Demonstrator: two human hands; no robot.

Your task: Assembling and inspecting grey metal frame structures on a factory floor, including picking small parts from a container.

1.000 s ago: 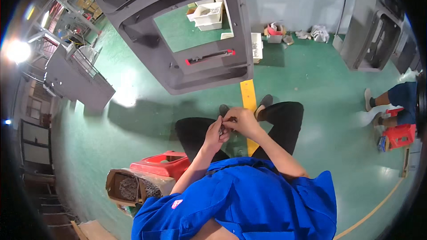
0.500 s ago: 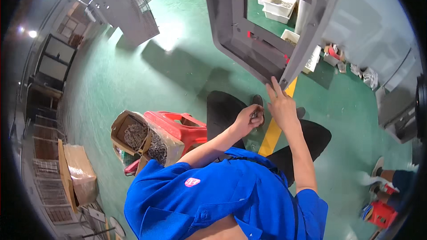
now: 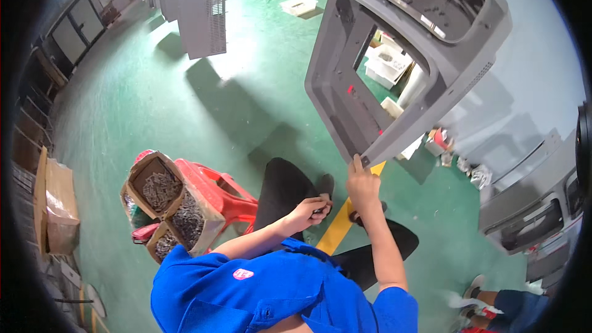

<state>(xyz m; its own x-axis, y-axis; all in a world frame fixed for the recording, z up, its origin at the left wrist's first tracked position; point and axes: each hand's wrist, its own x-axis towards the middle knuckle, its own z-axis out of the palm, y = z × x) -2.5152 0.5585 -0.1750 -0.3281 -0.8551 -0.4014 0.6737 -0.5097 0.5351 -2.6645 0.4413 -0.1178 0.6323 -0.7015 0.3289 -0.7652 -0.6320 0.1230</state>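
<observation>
The right hand [image 3: 362, 186] has gone up since half a second ago. Back then both hands were close together by the lap. Now the right hand reaches to the low corner of the big grey plastic frame with a square hole in it [image 3: 394, 68], and one finger points up and touches that corner. The rest of the hand is half curled. It is not wrapped around the frame.

The left hand [image 3: 309, 211] stays low over the black trousers [image 3: 283, 188]. It is closed tight like a fist around something small and dark. I cannot tell what that small thing is.

The grey frame stands tilted on the green floor [image 3: 185, 111], just in front of the person's knees. A yellow line painted on the floor [image 3: 336, 228] runs under the hands.

By the person's left side is a red plastic stool [image 3: 216, 194]. Brown cardboard boxes full of small dark metal bits [image 3: 169, 200] lean on it
</observation>
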